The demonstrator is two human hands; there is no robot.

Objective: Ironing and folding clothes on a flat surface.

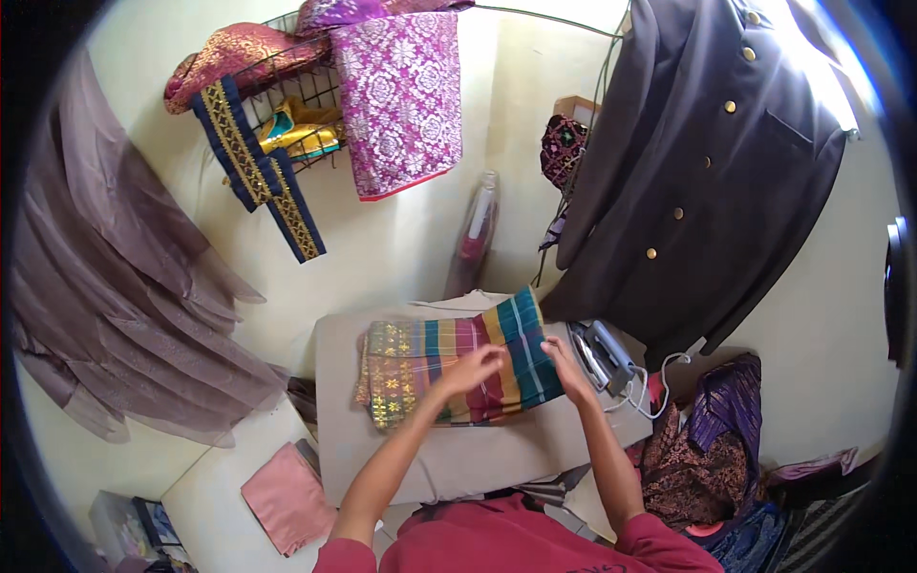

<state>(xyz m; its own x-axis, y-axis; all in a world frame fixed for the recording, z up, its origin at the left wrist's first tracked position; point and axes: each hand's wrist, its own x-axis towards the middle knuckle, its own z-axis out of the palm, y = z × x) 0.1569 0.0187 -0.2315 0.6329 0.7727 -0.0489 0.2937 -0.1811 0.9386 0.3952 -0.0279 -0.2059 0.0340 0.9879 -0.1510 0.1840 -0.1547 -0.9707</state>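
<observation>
A folded plaid cloth in teal, maroon and yellow, with a flower-patterned band at its left end, lies across a beige padded board. Its teal right end looks slightly raised. At that right edge is my right hand, fingers closed on the cloth. Over the middle of the cloth hovers my left hand, its fingers loosely bent and apart, with nothing seen in them. Just right of the cloth, an iron with a white cord rests on the board.
A dark buttoned jacket hangs at the right, above heaped patterned fabrics. Draped cloths hang from a wire rack on the wall. A bottle stands behind the board. Sheer brown fabric and a folded pink cloth are at left.
</observation>
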